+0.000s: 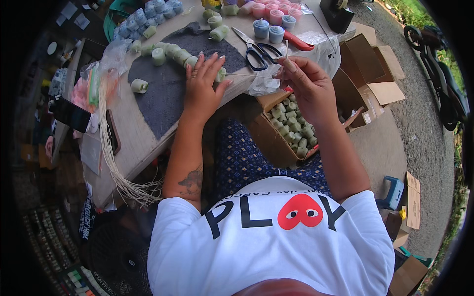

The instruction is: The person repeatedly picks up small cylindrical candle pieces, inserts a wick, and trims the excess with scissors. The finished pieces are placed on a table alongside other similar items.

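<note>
My left hand (pixel 202 89) lies with fingers outstretched over a row of small pale-green candles (pixel 174 52) on a dark grey cloth (pixel 157 106). One green candle (pixel 220 75) shows between its forefinger and thumb. From there a thin white wick (pixel 252 76) stretches right to my right hand (pixel 311 86), raised off the table's edge and pinching it between thumb and fingers. Blue-handled scissors (pixel 256 53) rest between the two hands, on the far side. A loose green candle (pixel 139 86) lies on the cloth left of my left hand.
Pink candles (pixel 276 10) and blue candles (pixel 276 34) stand at the far side beside a red-handled tool (pixel 298 42). A long bundle of white wicks (pixel 105 133) hangs over the table's left edge. Below my right hand, a cardboard box (pixel 260 129) holds many green candles.
</note>
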A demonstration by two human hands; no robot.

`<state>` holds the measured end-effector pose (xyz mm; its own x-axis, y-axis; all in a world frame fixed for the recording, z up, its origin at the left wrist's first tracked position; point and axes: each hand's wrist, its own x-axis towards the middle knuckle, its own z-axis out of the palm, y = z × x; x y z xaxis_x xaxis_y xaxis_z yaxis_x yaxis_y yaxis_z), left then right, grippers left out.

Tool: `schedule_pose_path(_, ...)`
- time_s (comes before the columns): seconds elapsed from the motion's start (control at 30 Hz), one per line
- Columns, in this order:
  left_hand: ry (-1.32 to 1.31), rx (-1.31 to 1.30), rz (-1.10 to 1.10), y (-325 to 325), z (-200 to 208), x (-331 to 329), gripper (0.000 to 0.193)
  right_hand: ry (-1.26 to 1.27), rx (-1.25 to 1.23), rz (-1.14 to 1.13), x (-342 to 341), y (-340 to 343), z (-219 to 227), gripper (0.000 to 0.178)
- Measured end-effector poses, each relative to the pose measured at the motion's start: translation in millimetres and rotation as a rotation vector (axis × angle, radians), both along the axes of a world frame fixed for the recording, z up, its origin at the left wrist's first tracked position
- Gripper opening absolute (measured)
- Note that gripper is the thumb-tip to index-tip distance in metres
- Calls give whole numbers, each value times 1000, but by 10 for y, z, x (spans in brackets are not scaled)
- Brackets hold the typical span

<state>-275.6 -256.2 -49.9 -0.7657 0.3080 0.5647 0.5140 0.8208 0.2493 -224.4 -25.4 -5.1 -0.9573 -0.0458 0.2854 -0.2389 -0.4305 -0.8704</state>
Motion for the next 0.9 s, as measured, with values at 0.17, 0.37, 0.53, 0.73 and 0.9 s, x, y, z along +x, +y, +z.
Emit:
schedule_pose_path(0.17,-36,388,-231,299,291,417,42,109,462,-113,170,54,-37,14)
schedule_pose_path(0.37,-145,634,-405,415,216,628,13,330,892,-174,307,3,-94,13)
schedule_pose_path(0.53,-332,759,-431,491,268,717,10,380,879,-175,310,-1,-140,14)
schedule_pose_path(0.73,-434,952,-529,443,188,646,5,337,833,-150,324,-34,-23,16)
schedule_pose_path(0.9,-162,780,-567,457,249,642,9,364,862,-193,324,-49,66,14)
